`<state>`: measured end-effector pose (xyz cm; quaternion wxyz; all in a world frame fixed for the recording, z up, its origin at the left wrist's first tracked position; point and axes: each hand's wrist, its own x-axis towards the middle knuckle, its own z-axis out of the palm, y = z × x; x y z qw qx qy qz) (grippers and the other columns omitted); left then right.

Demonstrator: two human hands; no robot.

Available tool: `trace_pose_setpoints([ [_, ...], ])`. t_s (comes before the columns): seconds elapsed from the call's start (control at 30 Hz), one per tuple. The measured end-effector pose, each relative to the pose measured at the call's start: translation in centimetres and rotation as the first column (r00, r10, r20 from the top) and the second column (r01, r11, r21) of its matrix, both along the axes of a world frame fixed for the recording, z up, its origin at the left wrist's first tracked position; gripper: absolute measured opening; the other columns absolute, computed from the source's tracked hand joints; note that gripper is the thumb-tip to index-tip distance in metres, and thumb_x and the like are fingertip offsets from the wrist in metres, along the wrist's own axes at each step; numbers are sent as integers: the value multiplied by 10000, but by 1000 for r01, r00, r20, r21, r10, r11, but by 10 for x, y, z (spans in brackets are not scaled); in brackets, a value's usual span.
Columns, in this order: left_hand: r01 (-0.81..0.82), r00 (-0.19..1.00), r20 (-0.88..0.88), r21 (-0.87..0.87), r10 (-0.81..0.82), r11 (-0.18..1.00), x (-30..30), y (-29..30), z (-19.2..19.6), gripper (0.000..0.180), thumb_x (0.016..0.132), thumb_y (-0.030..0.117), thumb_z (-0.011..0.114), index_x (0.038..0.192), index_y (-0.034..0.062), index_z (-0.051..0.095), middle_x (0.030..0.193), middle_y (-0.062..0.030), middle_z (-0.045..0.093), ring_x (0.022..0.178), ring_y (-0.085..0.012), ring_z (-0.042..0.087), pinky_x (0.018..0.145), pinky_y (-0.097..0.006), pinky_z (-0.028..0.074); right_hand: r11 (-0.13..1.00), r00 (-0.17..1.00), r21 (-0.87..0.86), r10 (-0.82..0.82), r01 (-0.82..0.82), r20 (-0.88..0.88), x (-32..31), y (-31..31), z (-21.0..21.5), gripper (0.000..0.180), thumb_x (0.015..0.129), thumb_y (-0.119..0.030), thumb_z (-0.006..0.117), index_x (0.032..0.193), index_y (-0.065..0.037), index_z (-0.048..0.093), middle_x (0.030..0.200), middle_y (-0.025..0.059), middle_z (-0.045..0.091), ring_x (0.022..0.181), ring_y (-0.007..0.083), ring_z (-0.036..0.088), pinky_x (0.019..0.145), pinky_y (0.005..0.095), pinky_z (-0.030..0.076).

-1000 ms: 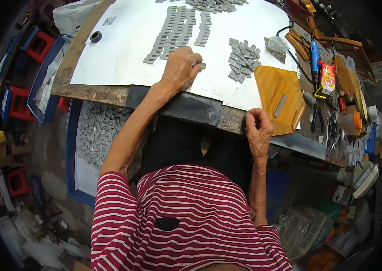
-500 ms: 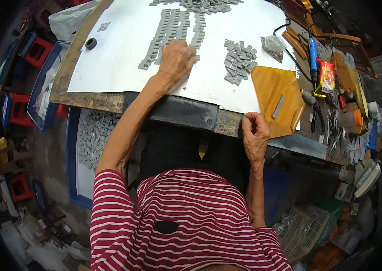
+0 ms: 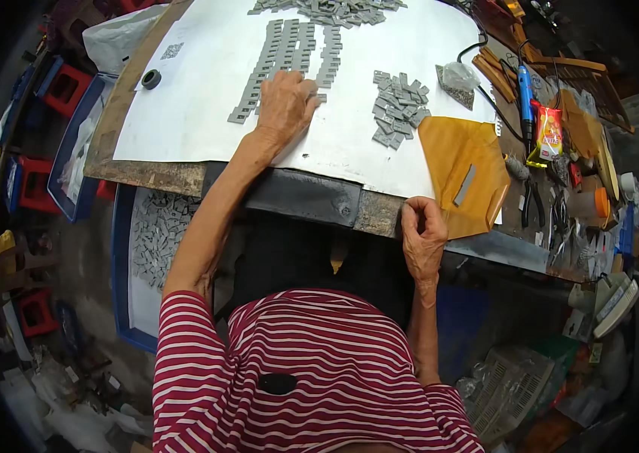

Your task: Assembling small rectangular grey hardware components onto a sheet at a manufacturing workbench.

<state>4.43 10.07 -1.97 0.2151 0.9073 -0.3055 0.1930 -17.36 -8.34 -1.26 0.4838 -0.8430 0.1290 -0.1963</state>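
Left hand (image 3: pixel 285 109): fingers bent, narrow, over near ends of long rows (image 3: pixel 280 51) of gray pieces; small piece (image 3: pixel 321 97) shows at fingertips, cannot tell if pinched. Right hand (image 3: pixel 423 240): thumb and forefinger curled close at counter (image 3: pixel 149 179) edge; cannot tell if holding anything. Step seems to be lining up pieces beside short row (image 3: pixel 329 57); next move likely calls for light fingertip nudge. Loose pile (image 3: pixel 399 106) farther right, near brown envelope (image 3: pixel 440 155).

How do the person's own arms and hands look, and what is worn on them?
The left hand and right hand are bare, with no gloves or visible wristwear. Both forearms are uncovered; the sleeves are dark red with thin white stripes.
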Motion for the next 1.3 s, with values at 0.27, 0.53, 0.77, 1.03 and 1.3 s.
trace_pose_setpoints([
  [0.27,17,1000,-11,-17,-17,1000,4,-2,2,117,690,118,668,791,77,625,823,-55,575,854,-231,509,738,-377,374,1000,996,-1,-10,10,87,1,1,-3,36,790,4,570,789,0,534,634,-3,449,535,64,372,475,212,332],
  [0.53,10,999,43,-32,-9,999,13,-6,-1,87,692,114,663,771,105,627,776,-32,576,816,-223,515,726,-379,366,1000,994,-13,-5,7,111,1,1,-4,36,786,10,566,794,-2,533,634,5,451,531,64,382,470,212,331],
  [0.77,20,997,76,-39,-17,999,12,-6,0,82,692,106,655,770,108,629,775,-26,585,802,-220,527,714,-370,378,1000,994,-21,-10,12,108,2,0,-6,39,784,14,565,794,-5,532,625,9,441,512,71,375,454,221,323],
  [1.03,277,952,-84,-173,-294,945,-24,-43,24,91,688,-1,629,768,44,629,740,-84,623,728,-238,567,666,-332,449,999,993,-39,-11,15,120,4,-2,-12,47,773,24,567,802,6,535,604,28,424,497,85,371,446,235,323],
  [1.3,348,908,-186,-166,-376,923,-55,-69,17,119,698,20,629,816,29,618,820,-108,595,795,-273,550,699,-359,444,998,994,-54,-17,22,105,3,0,-8,58,767,31,560,813,6,536,602,34,429,492,90,375,443,239,327],
])
